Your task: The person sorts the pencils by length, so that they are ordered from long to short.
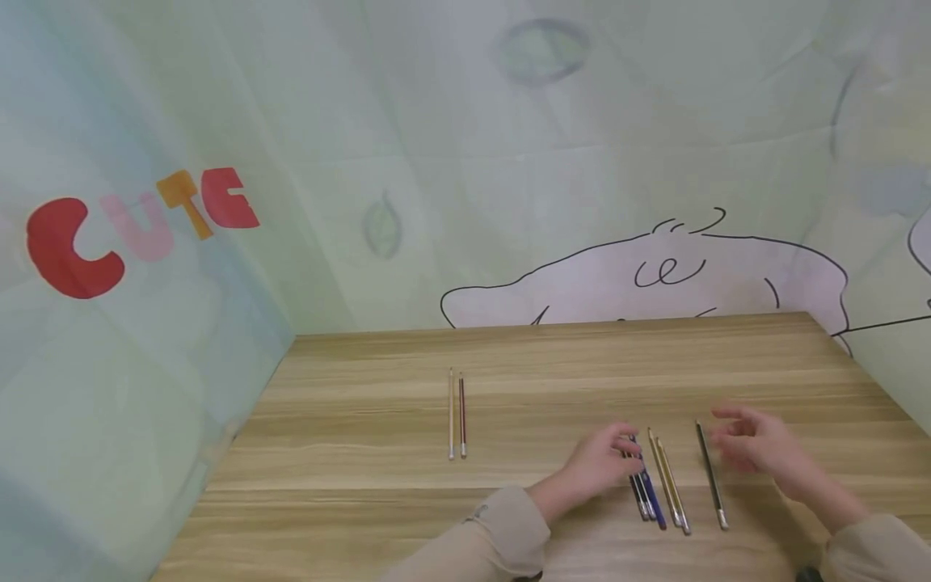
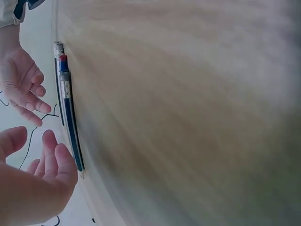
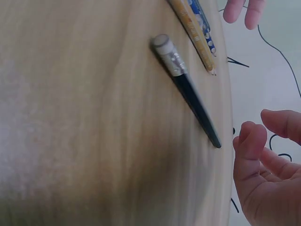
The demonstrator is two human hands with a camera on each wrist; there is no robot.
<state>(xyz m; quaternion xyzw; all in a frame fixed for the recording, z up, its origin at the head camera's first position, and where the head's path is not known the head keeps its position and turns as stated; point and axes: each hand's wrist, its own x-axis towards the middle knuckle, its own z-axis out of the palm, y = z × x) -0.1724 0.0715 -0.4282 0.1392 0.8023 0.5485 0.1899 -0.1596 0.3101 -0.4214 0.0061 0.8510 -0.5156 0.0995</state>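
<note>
On the right half of the table, my left hand hovers over the left side of some dark pencils and a blue pen. Its fingers are loosely bent, and in the left wrist view this hand holds nothing. Two yellow pencils lie just right of the pen. Farther right is a single dark pencil with a white eraser, seen close in the right wrist view. My right hand is beside that pencil's far end, fingers relaxed and apart from it; no object shows in this hand.
A light wooden pencil and a dark red one lie side by side left of centre on the wooden table. A printed curtain hangs behind and to the left. Something black shows at the bottom right edge.
</note>
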